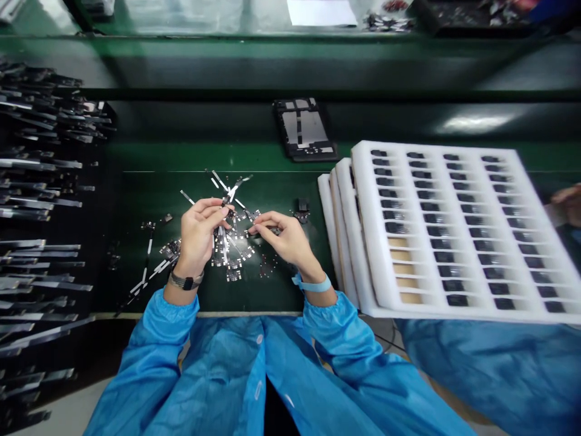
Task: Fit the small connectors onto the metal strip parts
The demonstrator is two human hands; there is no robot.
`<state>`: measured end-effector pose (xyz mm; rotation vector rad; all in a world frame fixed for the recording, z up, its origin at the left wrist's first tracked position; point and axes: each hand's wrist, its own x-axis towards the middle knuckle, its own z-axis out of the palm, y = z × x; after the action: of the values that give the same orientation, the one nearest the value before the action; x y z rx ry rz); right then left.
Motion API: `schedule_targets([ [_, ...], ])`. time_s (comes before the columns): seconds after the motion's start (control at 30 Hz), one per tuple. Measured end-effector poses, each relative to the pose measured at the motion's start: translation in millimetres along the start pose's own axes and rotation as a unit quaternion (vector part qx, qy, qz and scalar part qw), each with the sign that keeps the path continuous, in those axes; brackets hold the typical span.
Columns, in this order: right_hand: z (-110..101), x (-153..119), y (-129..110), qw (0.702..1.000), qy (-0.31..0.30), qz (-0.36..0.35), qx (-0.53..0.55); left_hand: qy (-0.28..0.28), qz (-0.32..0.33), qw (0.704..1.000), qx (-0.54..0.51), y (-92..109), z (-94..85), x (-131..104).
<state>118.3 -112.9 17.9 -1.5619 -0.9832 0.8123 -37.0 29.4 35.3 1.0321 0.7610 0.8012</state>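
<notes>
My left hand (200, 233) is closed on a small bunch of flex cables (232, 192), thin silvery strips with dark ends that fan out past the fingertips. To its right, my right hand (285, 237) pinches thumb and forefinger together beside the end of another strip; what sits between those fingertips is too small to make out. Below and between both hands lies a loose pile of small circuit boards (232, 263) with silvery strips on the green bench (272, 290). More strips (157, 269) and boards lie left of my left wrist.
Stacked white foam trays (370, 266) stand at right, the top one slotted with dark parts. A dark device frame (304, 127) lies at the back. Many flex cables (40, 248) jut from dark holders at left. Another person's hand (567, 197) shows at far right.
</notes>
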Motion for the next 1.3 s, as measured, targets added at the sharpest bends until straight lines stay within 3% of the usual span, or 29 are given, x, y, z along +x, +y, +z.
schedule_targets([
  [0.37,2.3,-3.4,-7.4,0.999,-0.014,-0.014,0.041,-0.034,-0.005,0.997,0.067,-3.4,13.7,-13.3],
  [0.9,5.4,-5.0,-9.0,0.996,-0.023,0.021,0.086,-0.051,-0.039,0.995,0.078,-9.6,14.5,-14.1],
  [1.3,9.4,-4.0,0.7,0.989,-0.018,0.055,0.139,-0.038,0.009,0.994,0.104,-10.3,16.8,-17.6],
])
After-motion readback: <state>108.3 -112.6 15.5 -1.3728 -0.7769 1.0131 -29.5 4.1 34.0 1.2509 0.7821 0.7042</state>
